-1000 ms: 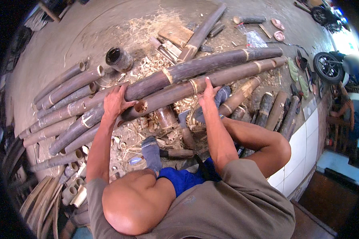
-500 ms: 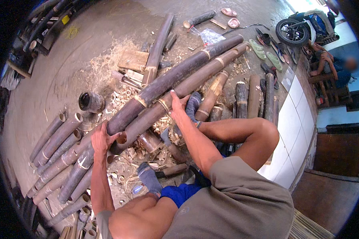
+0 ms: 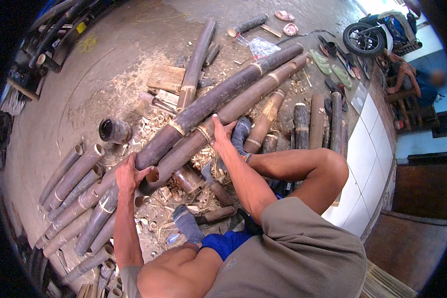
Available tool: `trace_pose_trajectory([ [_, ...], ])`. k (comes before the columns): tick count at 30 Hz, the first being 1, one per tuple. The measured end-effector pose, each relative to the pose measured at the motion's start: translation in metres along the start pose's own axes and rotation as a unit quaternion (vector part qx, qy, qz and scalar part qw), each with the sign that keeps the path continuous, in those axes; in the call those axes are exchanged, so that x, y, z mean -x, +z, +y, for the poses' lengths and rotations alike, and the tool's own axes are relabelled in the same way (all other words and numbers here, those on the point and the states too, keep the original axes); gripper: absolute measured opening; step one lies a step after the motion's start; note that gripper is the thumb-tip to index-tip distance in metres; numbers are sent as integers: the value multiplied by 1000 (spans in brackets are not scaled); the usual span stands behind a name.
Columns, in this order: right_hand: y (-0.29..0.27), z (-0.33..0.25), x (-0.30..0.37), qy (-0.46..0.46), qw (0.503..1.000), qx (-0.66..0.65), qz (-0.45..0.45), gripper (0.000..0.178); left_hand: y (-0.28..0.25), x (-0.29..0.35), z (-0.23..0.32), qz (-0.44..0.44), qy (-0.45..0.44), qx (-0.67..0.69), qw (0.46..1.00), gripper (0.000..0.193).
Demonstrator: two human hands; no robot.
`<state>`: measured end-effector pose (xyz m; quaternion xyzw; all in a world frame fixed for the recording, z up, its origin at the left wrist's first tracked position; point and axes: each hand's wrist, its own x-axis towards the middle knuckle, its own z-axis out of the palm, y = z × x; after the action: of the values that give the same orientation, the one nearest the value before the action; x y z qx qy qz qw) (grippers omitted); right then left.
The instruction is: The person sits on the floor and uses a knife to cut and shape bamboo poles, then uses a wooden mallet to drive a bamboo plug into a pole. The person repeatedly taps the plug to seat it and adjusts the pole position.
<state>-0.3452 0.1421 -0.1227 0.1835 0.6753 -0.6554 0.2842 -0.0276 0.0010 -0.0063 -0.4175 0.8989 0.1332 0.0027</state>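
Observation:
Two long bamboo poles lie side by side on a slant in front of me. The farther one is a dark pole point(image 3: 218, 97); the nearer one is a brown pole point(image 3: 243, 105) with a notch cut near its far end and a hole near its close end. My right hand point(image 3: 222, 131) is closed on the brown pole by a node, thumb on top, some fingers hidden. At the poles' near ends, my left hand point(image 3: 130, 174) grips the bamboo, its thumb reaching toward the hole. Which pole its hidden fingers hold is unclear.
Several cut bamboo tubes point(image 3: 72, 174) lie at the left, beside a dark can point(image 3: 114, 130). Shavings and a wooden block point(image 3: 166, 78) cover the floor beyond the poles. A hatchet-like tool point(image 3: 216, 184) lies between my feet. Sandals point(image 3: 323, 63), a motorbike point(image 3: 365, 39) and a seated person are at right.

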Motion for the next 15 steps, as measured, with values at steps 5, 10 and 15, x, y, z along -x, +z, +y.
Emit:
trace_pose_trajectory([
  [5, 2, -3, -2, 17, 1000, 20, 0, 126, 0, -5, -1, -9, -3, 14, 1000, 83],
  [10, 4, 1, -4, 29, 999, 45, 11, 125, 1, -3, -4, 2, 15, 1, 1000, 81],
  [15, 3, 15, -10, 55, 997, 6, -53, 126, 4, 4, -12, -3, 14, -11, 1000, 81],
])
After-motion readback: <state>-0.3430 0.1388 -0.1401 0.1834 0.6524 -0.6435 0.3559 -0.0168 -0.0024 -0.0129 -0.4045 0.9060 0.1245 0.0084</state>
